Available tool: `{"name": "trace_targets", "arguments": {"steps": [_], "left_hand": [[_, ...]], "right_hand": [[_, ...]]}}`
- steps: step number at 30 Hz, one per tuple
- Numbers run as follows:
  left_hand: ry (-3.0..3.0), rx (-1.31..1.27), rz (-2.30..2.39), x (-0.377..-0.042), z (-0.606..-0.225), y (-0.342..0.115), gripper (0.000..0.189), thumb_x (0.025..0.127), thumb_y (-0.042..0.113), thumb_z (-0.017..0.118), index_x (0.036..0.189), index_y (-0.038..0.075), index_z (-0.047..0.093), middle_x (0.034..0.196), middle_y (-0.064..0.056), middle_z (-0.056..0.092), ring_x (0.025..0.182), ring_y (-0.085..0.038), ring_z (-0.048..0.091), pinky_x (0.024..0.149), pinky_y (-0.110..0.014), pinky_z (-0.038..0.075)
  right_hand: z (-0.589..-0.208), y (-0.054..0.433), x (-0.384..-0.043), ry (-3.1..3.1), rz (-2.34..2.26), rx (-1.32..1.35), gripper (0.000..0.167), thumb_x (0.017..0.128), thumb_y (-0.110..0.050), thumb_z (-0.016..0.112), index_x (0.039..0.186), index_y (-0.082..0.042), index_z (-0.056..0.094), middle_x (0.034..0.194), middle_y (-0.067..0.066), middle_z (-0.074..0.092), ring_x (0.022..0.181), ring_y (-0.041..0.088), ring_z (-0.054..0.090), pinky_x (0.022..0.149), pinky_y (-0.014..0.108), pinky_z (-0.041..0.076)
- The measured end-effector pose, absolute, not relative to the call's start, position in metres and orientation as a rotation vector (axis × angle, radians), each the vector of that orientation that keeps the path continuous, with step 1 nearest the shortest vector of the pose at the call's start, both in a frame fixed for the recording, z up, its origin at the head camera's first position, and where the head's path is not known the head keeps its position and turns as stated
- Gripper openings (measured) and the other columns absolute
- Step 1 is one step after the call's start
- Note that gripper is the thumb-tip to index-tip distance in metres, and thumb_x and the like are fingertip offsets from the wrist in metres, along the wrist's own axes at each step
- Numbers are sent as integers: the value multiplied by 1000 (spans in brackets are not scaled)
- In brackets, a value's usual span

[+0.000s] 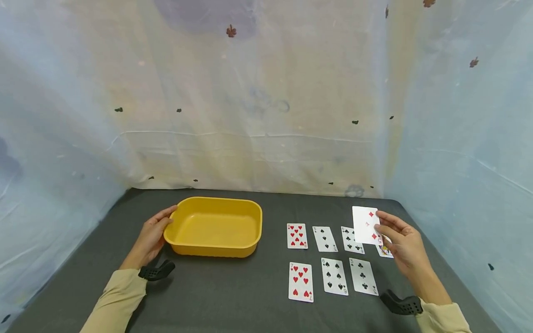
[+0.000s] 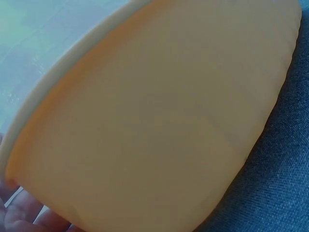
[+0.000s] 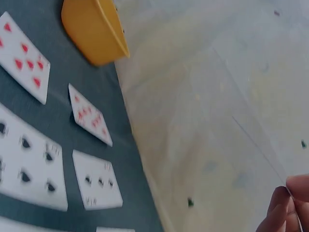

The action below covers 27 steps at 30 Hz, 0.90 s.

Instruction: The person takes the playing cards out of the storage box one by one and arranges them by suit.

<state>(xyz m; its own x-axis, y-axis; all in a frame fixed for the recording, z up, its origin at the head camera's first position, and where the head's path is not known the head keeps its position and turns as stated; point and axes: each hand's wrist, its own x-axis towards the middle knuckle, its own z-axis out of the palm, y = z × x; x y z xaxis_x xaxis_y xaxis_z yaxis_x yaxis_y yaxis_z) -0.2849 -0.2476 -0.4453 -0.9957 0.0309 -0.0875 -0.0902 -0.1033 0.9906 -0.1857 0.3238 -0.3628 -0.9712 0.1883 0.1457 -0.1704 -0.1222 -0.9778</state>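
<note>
At the left end of a yellow plastic tray point(image 1: 212, 250), my left hand point(image 1: 149, 237) grips the rim. The left wrist view is mostly filled by the tray wall point(image 2: 154, 116), with a few fingertips point(image 2: 24, 210) at its lower left edge. My right hand point(image 1: 405, 245) pinches a red diamond playing card point(image 1: 361, 226) by its right edge, raised above the back row. That card partly covers a club card point(image 1: 350, 243) and a face card point(image 1: 384, 251). In the right wrist view the held card appears edge-on between finger and thumb point(image 3: 297, 186).
Two rows of face-up cards lie on the dark table point(image 1: 233, 296). The back row includes a heart card point(image 1: 297, 236) and a spade card point(image 1: 325, 239). In front lie a seven of hearts point(image 1: 300, 282), six of spades point(image 1: 334, 276) and a club card point(image 1: 363, 276). Pale cloth point(image 1: 258, 115) hangs behind.
</note>
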Motion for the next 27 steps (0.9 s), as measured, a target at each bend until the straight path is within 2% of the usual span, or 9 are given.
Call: {"name": "trace_targets", "arguments": {"steps": [5,12,19,27], "left_hand": [[2009,-59,2299,-287,-447,-247,52,104,10,38,154,8,25,161,-12,11,139,-28,25,92,-21,47],[1951,-29,2341,-288,-450,-249,53,105,11,38,155,8,22,161,-11,7,141,-25,21,88,-16,47],[1939,3,2348,-286,-450,-250,53,105,11,37,155,7,20,161,-12,6,143,-26,18,91,-17,46],[1912,-2,2361,-286,-449,-250,53,106,13,37,156,8,18,162,-10,5,143,-26,18,92,-20,46]], "right_hand": [[-371,350,-179,-1904,2209,-81,31,89,4,67,109,-19,74,96,-7,65,86,6,59,67,21,52],[-383,383,-172,-1985,2220,-163,32,90,1,66,104,-27,74,96,-10,64,85,5,59,68,22,52],[-392,411,-164,-2098,2265,-261,34,93,0,63,99,-31,74,97,-13,67,85,4,61,69,25,53],[-408,432,-157,-2375,2123,-421,32,93,-8,66,97,-39,69,98,-15,61,86,5,59,71,28,52]]}}
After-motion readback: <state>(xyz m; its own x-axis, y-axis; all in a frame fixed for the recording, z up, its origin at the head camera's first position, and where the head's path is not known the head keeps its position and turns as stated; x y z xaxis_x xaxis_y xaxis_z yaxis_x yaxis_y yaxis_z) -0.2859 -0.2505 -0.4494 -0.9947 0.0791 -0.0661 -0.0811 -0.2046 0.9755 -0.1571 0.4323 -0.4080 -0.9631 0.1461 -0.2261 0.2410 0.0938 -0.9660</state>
